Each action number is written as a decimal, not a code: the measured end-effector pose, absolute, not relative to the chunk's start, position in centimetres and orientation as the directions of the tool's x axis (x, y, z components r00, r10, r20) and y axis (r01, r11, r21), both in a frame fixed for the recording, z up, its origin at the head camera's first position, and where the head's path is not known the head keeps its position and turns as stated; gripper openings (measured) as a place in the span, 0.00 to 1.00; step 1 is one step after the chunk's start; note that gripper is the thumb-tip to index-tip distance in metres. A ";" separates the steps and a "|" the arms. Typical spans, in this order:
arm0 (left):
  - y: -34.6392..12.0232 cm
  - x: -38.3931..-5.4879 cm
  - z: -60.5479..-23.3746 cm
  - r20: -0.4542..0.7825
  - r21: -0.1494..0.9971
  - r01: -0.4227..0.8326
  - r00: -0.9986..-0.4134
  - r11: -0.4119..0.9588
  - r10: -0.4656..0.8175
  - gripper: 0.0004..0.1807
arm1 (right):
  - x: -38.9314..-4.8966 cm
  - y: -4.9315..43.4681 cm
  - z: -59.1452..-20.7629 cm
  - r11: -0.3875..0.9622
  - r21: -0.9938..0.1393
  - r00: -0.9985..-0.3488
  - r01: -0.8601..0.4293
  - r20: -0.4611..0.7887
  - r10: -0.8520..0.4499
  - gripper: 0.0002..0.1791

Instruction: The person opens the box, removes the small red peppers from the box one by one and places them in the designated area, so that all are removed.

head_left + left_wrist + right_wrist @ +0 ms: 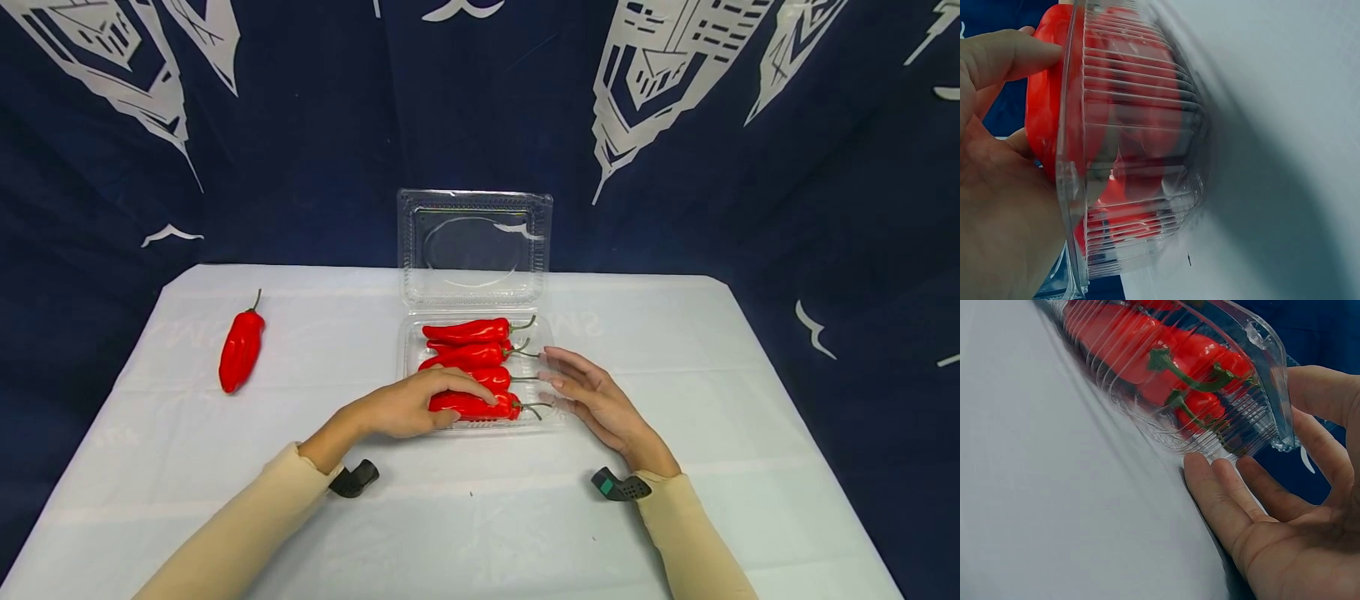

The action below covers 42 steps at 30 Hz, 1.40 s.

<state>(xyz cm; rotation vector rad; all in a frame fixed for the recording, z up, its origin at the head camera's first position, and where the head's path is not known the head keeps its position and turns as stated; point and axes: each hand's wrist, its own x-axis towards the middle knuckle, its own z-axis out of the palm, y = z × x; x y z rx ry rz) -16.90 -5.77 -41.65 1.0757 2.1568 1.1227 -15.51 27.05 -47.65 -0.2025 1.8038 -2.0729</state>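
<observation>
A clear plastic clamshell container lies with several red peppers in it, their green stems toward the right. My left hand holds the nearest red pepper, with the thumb at its near side and the fingers over its top. In the left wrist view that pepper sits up at the container's rim. My right hand is at the container's right end, its fingers loosely bent. In the right wrist view, its fingertips meet the ribbed end wall and the thumb is by the rim.
Hinged upright at the back is the container's clear lid. Another red pepper lies by itself on the left of the white-covered table. Behind the table hangs a dark blue cloth with white prints.
</observation>
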 end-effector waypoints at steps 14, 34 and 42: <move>-6.8 -16.8 -41.2 0.005 0.854 0.403 -0.639 0.330 0.769 0.32 | -15.6 27.1 -47.5 -0.115 -0.976 -0.918 0.185 -0.130 -0.376 0.33; -7.8 -17.0 -40.9 0.051 0.895 0.328 -0.748 0.301 0.662 0.30 | -15.5 27.0 -47.4 -0.130 -0.971 -0.914 0.199 -0.136 -0.383 0.34; -9.2 -17.5 -40.5 0.072 0.894 0.320 -0.793 0.313 0.605 0.31 | -15.5 27.0 -47.4 -0.123 -0.973 -0.914 0.197 -0.137 -0.381 0.33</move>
